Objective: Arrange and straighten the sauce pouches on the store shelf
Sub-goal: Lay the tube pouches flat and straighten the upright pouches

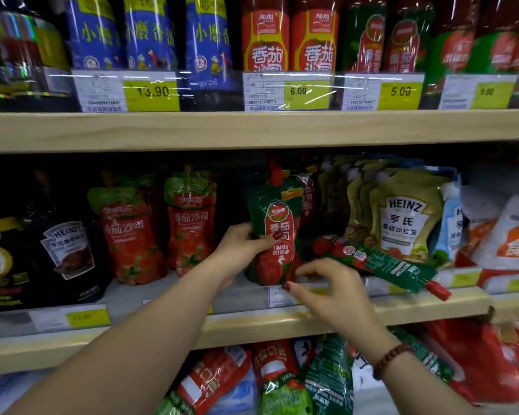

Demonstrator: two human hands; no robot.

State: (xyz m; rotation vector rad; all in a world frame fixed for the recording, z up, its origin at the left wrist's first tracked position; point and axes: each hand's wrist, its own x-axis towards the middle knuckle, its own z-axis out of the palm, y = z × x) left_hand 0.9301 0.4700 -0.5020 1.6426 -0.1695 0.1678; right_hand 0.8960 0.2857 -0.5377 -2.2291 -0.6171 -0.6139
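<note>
A green and red tomato ketchup pouch (277, 226) stands upright on the middle shelf (282, 322). My left hand (241, 247) grips its left side, thumb across the front. My right hand (331, 292) hovers at the pouch's lower right corner, fingers curled, holding nothing that I can see. A second green ketchup pouch (381, 265) lies flat on its side to the right, its red cap sticking out past the shelf edge. Two red tomato sauce pouches (132, 232) (191, 223) stand to the left.
Heinz salad dressing pouches (402, 217) stand at the right, with white and orange bags (510, 235) beyond. Dark Heinz pouches (66, 247) are at the left. Bottles fill the upper shelf (252, 127). More pouches (282, 381) lie heaped on the shelf below.
</note>
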